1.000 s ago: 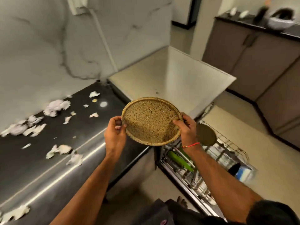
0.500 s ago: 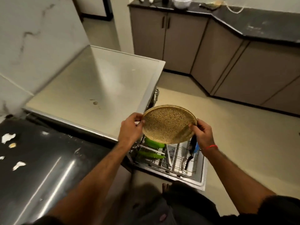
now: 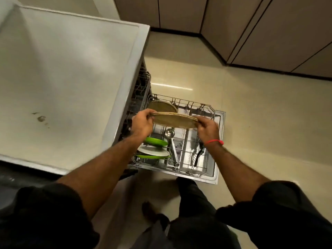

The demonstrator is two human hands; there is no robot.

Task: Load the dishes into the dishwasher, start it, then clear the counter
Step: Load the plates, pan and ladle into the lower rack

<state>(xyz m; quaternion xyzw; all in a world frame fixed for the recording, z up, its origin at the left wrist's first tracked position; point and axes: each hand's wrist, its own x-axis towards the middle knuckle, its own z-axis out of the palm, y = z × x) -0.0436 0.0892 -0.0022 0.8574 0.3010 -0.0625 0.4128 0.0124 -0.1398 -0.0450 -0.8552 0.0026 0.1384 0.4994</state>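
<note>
The left hand (image 3: 142, 123) and right hand (image 3: 208, 127) are gripping a brown plate (image 3: 174, 119) by its edges with curled fingers, holding it over the dishwasher rack (image 3: 208, 106).

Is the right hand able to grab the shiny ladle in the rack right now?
Probably not yet. The right hand is busy gripping the brown plate together with the left hand. The ladle lies uncovered just below in the rack, so a freed hand likely could.
</note>
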